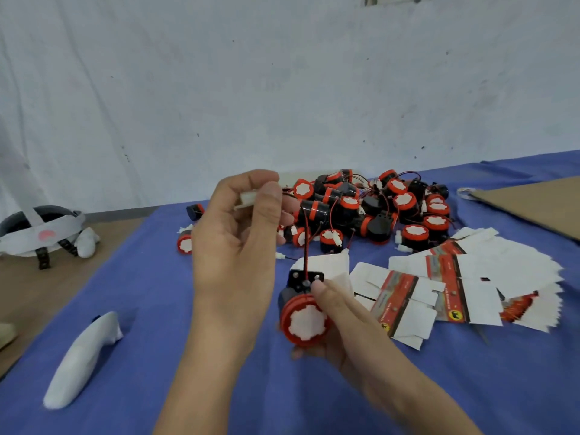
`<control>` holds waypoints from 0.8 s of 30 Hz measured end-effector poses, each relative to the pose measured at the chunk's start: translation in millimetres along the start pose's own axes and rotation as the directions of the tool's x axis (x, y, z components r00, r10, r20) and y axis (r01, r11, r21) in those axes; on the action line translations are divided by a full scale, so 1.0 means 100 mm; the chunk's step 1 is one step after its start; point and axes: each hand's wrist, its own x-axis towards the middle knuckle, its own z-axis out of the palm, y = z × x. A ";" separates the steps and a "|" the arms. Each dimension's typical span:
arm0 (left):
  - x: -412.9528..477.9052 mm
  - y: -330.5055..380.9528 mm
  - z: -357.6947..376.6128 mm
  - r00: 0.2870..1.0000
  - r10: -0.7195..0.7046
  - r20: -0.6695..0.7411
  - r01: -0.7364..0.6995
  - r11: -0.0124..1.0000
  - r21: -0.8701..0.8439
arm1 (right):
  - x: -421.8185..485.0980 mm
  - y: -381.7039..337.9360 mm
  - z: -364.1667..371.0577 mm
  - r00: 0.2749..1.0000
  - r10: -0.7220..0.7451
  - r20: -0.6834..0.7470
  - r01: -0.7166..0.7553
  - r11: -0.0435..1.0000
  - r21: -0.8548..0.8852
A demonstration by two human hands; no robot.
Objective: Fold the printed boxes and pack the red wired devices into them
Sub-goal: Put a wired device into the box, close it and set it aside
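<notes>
Red wired device (pixel 306 321) in right hand (pixel 345 334), left hand (pixel 235 246) apparently pinching its connector (pixel 248 198)

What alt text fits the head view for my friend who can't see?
A right hand holds a red device while the left hand pinches its white plug, the wire stretched between. Behind, on a blue cloth, lie a pile of devices and flat printed boxes.

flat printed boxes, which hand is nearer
Right. The right hand, gripping a red device, is beside the flat printed boxes; the left hand is farther left, pinching its white connector.
</notes>
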 end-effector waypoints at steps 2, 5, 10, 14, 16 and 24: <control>-0.02 0.00 -0.01 1.000 0.010 -0.001 -0.010 1.000 0.012 | 0.00 0.01 0.01 1.000 -0.018 -0.025 0.018 1.000 -0.001; -0.04 0.01 -0.03 0.999 0.035 0.012 -0.035 0.999 0.017 | -0.01 -0.01 -0.06 0.999 -0.050 -0.022 0.049 0.998 -0.044; -0.04 0.00 -0.02 0.999 0.018 -0.037 -0.019 1.000 -0.017 | -0.13 -0.13 -0.13 0.982 -0.065 0.175 0.130 0.911 -0.392; -0.03 -0.05 0.01 0.999 -0.009 -0.051 0.008 0.999 -0.033 | -0.17 -0.12 -0.11 0.978 -0.070 0.194 0.145 0.902 -0.406; -0.03 -0.10 0.02 0.997 -0.034 -0.075 0.030 0.999 -0.045 | -0.15 -0.13 -0.09 0.989 -0.081 0.123 0.116 0.943 -0.312; -0.11 -0.48 0.00 0.977 -0.211 -0.038 0.214 0.973 0.086 | -0.11 -0.31 -0.20 0.949 -0.128 -0.290 0.207 0.942 0.264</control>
